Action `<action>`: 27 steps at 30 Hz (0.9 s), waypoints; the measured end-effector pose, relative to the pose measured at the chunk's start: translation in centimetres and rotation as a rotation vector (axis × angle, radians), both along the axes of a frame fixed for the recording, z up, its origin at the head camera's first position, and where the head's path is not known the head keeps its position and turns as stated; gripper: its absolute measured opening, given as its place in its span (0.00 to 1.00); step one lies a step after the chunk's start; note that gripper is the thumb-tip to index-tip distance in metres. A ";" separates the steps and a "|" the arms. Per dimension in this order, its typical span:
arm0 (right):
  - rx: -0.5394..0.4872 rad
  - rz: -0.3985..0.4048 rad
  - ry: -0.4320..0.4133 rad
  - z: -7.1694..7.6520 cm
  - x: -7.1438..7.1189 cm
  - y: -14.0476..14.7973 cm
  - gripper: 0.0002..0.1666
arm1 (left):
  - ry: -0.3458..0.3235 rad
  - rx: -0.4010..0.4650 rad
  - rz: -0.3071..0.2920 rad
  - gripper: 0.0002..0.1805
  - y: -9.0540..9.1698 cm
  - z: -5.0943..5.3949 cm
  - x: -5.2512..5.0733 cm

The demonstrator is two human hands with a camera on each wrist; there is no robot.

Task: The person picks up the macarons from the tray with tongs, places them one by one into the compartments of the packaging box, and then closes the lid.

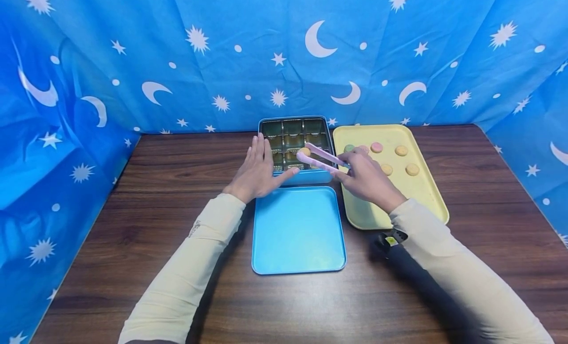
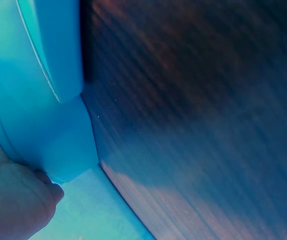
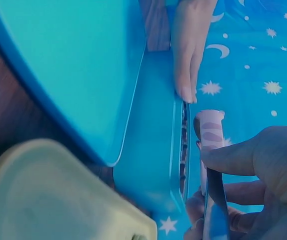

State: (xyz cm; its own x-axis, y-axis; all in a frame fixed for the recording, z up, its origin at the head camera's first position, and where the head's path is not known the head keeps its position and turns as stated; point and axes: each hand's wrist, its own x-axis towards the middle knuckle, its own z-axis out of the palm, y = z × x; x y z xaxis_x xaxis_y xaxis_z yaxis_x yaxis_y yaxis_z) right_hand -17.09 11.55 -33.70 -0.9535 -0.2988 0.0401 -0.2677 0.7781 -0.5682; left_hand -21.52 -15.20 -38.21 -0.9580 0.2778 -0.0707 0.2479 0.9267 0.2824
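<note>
Pink tongs (image 1: 317,162) are gripped in my right hand (image 1: 366,179), their tips around a yellow round cookie (image 1: 304,151) over the blue tin (image 1: 295,176). That tin has a divided insert with several compartments. At the tin's left side rests my left hand (image 1: 257,169), fingers straight and thumb spread along the front edge. In the right wrist view the tongs (image 3: 212,135) show pink tips, with the thumb pressing one arm. The left wrist view shows the tin's side wall (image 2: 48,130) and part of my left hand (image 2: 18,200).
A yellow tray (image 1: 426,201) to the right carries several small cookies: yellow ones (image 1: 401,150), a pink one (image 1: 376,147) and a green one (image 1: 349,148). The blue lid (image 1: 298,230) lies flat in front of the tin. Behind hangs a blue curtain (image 1: 266,38) with moons and stars.
</note>
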 end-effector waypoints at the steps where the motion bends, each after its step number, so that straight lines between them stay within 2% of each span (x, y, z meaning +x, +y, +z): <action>1: -0.002 0.005 -0.001 0.0 -0.1 -0.2 0.22 | 0.000 0.001 0.000 0.65 0.0 0.0 0.0; 13: -0.022 0.054 -0.023 0.2 -0.9 -2.5 0.23 | 0.005 -0.003 0.002 0.64 0.1 0.3 0.0; 27: 0.012 0.081 -0.035 0.4 -1.5 -3.8 0.26 | 0.004 -0.029 -0.007 0.63 0.2 0.5 0.0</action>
State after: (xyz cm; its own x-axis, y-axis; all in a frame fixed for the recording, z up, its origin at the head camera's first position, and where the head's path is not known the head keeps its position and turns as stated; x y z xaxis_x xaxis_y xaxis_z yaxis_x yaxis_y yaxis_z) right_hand -18.61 7.79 -33.31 -0.9268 -0.3754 0.0029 -0.3102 0.7615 -0.5691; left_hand -21.52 -14.96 -37.75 -0.9564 0.2825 -0.0746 0.2557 0.9327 0.2543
